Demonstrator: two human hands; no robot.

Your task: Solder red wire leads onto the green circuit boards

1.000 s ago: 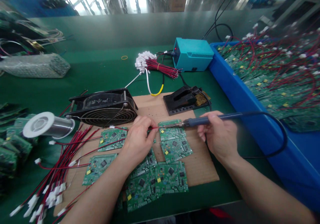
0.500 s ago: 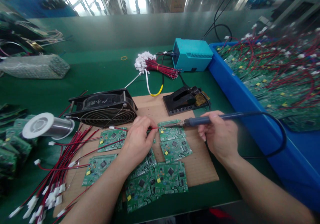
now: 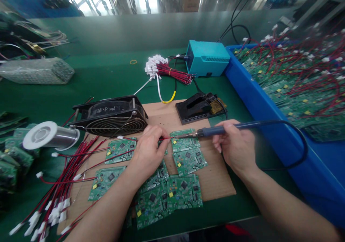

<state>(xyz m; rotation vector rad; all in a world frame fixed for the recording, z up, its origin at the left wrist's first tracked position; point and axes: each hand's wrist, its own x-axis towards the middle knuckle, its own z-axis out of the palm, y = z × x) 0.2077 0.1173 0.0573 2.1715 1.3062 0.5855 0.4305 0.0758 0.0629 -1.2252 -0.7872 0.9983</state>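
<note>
My left hand [image 3: 151,144] pinches a red and black wire lead [image 3: 165,138], its end at the left edge of a green circuit board [image 3: 182,145]. A white plug [image 3: 120,137] on a lead pokes out left of that hand. In my right hand [image 3: 235,146] is a blue-handled soldering iron [image 3: 214,131], held like a pen. Its tip points left and reaches the same edge of the board, close to the wire end; contact is too small to make out. Several more boards [image 3: 184,191] lie around on a cardboard sheet [image 3: 215,177], some partly under my left forearm.
A black fan [image 3: 110,116] and a solder spool [image 3: 51,136] stand left, near loose wire leads [image 3: 78,163]. Behind are an iron stand [image 3: 196,107], a bundled set of leads [image 3: 172,71] and a teal soldering station [image 3: 207,58]. A blue bin [image 3: 258,116] of wired boards borders the right.
Both hands stay almost in place, with the wire lead and soldering iron at the board's edge. The whole view shifts very slightly.
</note>
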